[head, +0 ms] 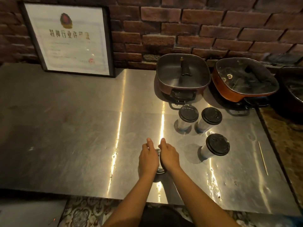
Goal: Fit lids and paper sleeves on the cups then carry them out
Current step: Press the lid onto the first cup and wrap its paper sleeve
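A fourth cup stands near the table's front middle, almost wholly hidden under my hands; only slivers of its dark lid [158, 155] show between them. My left hand [148, 158] cups the lid's left side and my right hand [168, 157] its right side, one digit of each pointing forward. Three other cups with black lids stand to the right: one at the back left [188, 114], one at the back right [211, 115], one nearer [217, 144]. Their bodies look pale and shiny.
The steel table [82, 145] ends just below my forearms. Two lidded square electric pots [182, 74] [244, 79] stand at the back right by the brick wall. A framed certificate [70, 40] leans at the back left. A thin wooden stick [263, 158] lies at the right.
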### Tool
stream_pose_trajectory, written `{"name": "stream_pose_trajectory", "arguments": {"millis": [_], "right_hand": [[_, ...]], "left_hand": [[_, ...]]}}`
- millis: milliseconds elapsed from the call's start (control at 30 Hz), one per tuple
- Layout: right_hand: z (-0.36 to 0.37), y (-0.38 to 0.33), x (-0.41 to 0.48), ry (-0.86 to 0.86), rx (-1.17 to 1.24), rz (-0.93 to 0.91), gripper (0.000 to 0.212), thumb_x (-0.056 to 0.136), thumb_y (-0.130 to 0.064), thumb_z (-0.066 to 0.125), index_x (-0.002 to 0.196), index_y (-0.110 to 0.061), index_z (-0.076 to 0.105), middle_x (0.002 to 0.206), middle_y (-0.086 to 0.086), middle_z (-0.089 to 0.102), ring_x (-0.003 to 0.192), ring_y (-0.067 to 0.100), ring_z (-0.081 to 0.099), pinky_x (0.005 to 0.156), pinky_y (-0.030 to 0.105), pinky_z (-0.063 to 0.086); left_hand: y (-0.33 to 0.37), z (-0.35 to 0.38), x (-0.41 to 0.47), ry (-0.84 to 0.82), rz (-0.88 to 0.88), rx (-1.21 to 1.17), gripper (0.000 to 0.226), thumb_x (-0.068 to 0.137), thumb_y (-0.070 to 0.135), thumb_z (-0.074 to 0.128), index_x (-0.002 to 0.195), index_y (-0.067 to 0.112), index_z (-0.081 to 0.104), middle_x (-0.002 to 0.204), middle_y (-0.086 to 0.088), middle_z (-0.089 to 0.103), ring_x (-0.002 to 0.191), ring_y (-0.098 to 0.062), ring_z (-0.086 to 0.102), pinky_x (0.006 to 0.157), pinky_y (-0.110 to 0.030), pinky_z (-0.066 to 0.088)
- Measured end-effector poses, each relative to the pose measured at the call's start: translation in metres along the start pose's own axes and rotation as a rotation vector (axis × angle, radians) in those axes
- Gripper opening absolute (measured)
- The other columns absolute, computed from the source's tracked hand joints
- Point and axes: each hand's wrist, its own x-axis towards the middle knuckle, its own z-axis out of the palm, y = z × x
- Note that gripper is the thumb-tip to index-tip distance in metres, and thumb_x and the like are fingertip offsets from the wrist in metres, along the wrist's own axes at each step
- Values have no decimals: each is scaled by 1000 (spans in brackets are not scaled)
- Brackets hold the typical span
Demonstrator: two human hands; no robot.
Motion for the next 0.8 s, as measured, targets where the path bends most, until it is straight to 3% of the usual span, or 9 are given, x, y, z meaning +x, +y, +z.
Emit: {"name": "stream_pose_trajectory", "arguments": {"millis": [100,267,333,467,567,633,733,800], "right_hand": [[3,6,1,37,36,34,61,107,-55,26,123,-14,69,126,7,70,101,17,61,93,31,42],[4,6,1,65,55,21,59,109,-51,27,126,-12,68,127,7,70,100,17,63,97,33,46],[6,7,2,78,69,34,60,109,-51,25,124,-12,68,124,8,71,103,22,66,100,37,48],[8,14,1,99,137,131,62,107,-55,21,131,-14,60,128,11,67,110,29,65,103,45,49],[3,24,-1,42,211,162,65,104,-62,21,136,-17,56,134,9,65,113,28,64,94,38,50],[-2,28,-4,43,195,135,64,103,-64,26,144,-20,48,143,7,59,123,30,60,101,40,48],[-11,28,-11,132,-1,-72,62,100,-65,33,148,-28,42,155,5,50,138,30,50,118,54,36],[-17,24,-15,153,-194,-318,64,99,-68,31,150,-31,42,158,1,45,146,26,40,125,56,17]], "left_hand": [[2,2,-3,56,0,-64,87,89,79,7,133,25,59,134,-3,66,121,-25,64,111,-51,46],[4,-3,-9,71,5,-170,120,58,101,-8,124,31,64,126,3,71,116,-22,67,110,-52,47],[9,-6,-10,64,25,-160,111,65,98,-4,120,32,65,124,4,72,113,-20,68,108,-51,49],[21,-12,-6,32,168,-146,67,97,69,18,109,26,69,115,4,72,109,-17,67,103,-44,52],[25,-14,-2,-4,339,-58,53,93,61,25,97,28,66,106,2,72,105,-17,63,94,-36,52],[23,-15,1,-11,416,-6,56,91,66,26,96,28,67,103,5,71,104,-16,62,88,-30,48],[23,-18,5,-6,469,6,62,88,70,28,102,25,69,108,4,70,106,-15,62,88,-28,48],[26,-22,4,1,457,-32,58,90,67,31,102,25,69,109,3,71,106,-14,62,88,-22,46]]}}
